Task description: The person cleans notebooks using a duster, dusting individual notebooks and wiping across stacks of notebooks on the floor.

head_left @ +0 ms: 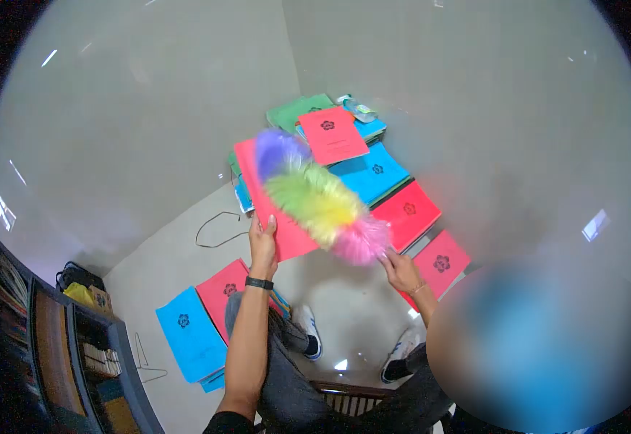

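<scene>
Your left hand (262, 246) pinches the red folder (287, 237) at seven o'clock, presumably leaving its face clear for the duster (322, 202) over it. Your right hand (403, 273) seemingly grips the duster's four-o'clock end.

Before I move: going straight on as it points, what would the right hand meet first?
The right hand holds a feather duster, which leads; that would likely meet the red booklet in the left hand first. They overlap in view, so existing contact is unclear.
</scene>
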The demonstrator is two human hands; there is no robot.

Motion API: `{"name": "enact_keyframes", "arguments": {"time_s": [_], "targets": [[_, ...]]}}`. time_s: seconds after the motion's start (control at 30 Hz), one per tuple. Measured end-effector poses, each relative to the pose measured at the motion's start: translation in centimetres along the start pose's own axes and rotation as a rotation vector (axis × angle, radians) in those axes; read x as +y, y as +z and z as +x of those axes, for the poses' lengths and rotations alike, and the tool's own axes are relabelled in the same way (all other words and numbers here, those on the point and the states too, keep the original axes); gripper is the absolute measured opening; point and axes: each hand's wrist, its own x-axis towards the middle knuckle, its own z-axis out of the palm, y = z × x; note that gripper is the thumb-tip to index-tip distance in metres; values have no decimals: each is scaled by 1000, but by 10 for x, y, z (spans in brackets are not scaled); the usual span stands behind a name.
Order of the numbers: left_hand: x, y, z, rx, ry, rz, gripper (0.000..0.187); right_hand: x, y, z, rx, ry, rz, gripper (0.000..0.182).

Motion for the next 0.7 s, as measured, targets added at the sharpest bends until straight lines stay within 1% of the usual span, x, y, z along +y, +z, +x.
{"name": "enact_keyframes", "arguments": {"time_s": [0.03, 0.1, 0.13, 0.17, 0.2, 0.23, 0.27, 0.3, 0.33, 0.37, 0.4, 0.43, 0.5, 0.53, 0.6, 0.63, 0.67, 0.7], "targets": [[-4, -9, 2, -2, 2, -1, 42, -4, -1, 0, 2, -1, -1, 22], [-13, -23, -1, 5, -126, -78, 45, -13, -4, -3, -123, -126, -242, 24], [-15, -21, -6, -13, -68, -48, 44, -16, 0, -3, -120, -122, -245, 24], [-15, -18, -3, -20, -71, -50, 44, -21, 7, -1, -62, -28, -238, 23], [-2, -8, -2, -69, 13, 151, 42, -25, 15, -2, -4, 69, -230, 23], [3, 0, -1, -119, 98, 350, 40, -26, 23, -3, 0, 77, -234, 23], [-3, 7, -4, -58, 201, 414, 38, -26, 32, -4, 64, 84, -157, 23], [-9, 4, -3, -64, 200, 408, 38, -27, 35, -4, 127, 87, -82, 22], [-15, -1, -2, -118, 162, 392, 37, -37, 29, -6, 129, 91, -89, 22], [-21, -4, -3, -172, 126, 376, 37, -47, 19, -9, 23, 50, -161, 20], [-16, -1, -12, -87, 33, 370, 39, -53, 12, -11, -82, 11, -230, 18], [-11, 2, -12, -96, 33, 372, 39, -44, 12, -10, -76, 16, -230, 18], [-1, 5, -10, -127, -2, 325, 37, -19, 16, -8, -20, 135, -158, 23], [18, 25, -21, -107, 43, 191, 40, -22, 18, -9, -18, 138, -155, 23], [15, 20, -20, -91, 29, 184, 43, -28, 22, -7, 92, 107, -13, 24], [11, 17, -18, -75, 14, 175, 45, -39, 15, -7, 94, 105, -14, 24], [2, 14, -15, -10, 99, 165, 47, -50, 5, -10, -43, 103, -120, 24], [-1, 7, -12, -13, 101, 167, 47, -57, 0, -11, -179, 101, -223, 25]]}}
